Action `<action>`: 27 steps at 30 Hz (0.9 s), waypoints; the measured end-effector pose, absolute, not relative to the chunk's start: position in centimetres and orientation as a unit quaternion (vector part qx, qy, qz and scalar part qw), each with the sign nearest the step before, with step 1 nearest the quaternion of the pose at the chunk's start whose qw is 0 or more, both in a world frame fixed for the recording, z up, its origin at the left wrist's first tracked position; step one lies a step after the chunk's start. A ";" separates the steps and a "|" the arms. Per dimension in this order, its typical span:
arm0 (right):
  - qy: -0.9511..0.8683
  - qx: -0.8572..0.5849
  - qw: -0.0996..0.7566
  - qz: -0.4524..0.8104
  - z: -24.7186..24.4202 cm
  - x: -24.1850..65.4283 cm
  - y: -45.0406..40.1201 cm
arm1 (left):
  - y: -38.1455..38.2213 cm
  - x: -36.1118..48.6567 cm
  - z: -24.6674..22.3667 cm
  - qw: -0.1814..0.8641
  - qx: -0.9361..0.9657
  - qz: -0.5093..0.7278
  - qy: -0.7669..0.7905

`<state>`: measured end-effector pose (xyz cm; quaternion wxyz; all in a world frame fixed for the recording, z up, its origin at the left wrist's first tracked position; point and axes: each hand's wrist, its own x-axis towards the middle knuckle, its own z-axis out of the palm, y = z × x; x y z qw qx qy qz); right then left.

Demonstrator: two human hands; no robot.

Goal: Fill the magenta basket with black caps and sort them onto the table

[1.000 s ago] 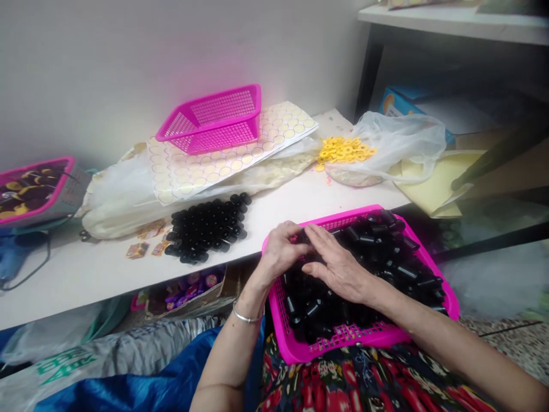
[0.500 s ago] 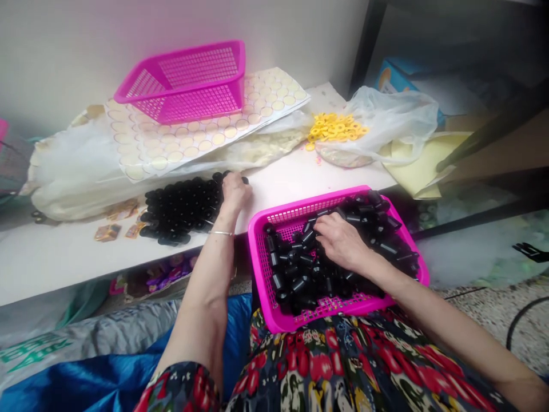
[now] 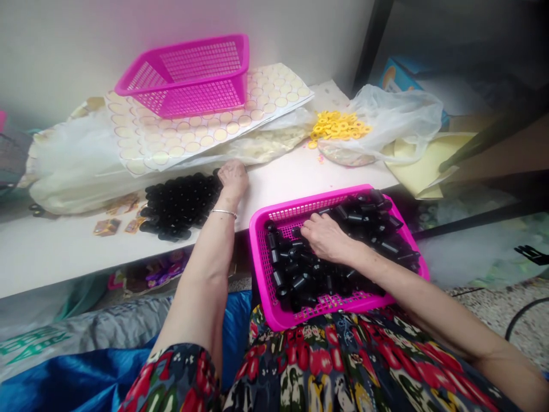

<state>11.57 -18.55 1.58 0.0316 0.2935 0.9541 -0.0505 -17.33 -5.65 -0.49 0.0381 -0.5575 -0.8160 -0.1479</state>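
Observation:
My left hand [image 3: 234, 178] is at the right end of a tightly packed block of black plastic pieces [image 3: 180, 203] standing on the white table. Its fingers are curled closed, and whatever they grip is hidden under the hand. A pink mesh basket [image 3: 259, 269] rests on my lap against the table edge, filled with loose black tube-shaped plastic pieces [image 3: 302, 281]. Inside it, my right hand [image 3: 328, 237] has its fingers bent together on one of the black pieces, mostly covered by the fingertips.
Behind the block, an upper pink basket [image 3: 189, 97] stands on sheets printed with round stickers [image 3: 274, 86] over plastic bags. Yellow rings [image 3: 338, 126] lie by a clear bag [image 3: 398, 120] at right. Small orange-brown packets [image 3: 107, 227] lie left of the block.
My right hand has shifted slightly left within the basket. My left hand stays at the block's end; the black piece that showed beside its fingers is now out of sight.

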 end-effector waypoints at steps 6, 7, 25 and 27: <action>0.923 0.324 -0.100 -0.180 2.4 14.2 -19.1 | -7.4 -16.6 0.6 0.046 -0.535 -0.172 -0.826; 0.912 0.329 -0.127 -0.210 2.4 14.5 -19.3 | -8.1 -16.3 1.0 0.051 -0.532 -0.179 -0.826; 0.636 0.357 -0.259 -0.633 1.5 15.5 -22.7 | -22.3 -5.9 1.2 -0.247 -0.874 -0.065 -0.413; 0.631 0.358 -0.271 -0.632 1.4 15.4 -22.7 | -22.0 -6.2 1.2 -0.268 -0.865 -0.076 -0.418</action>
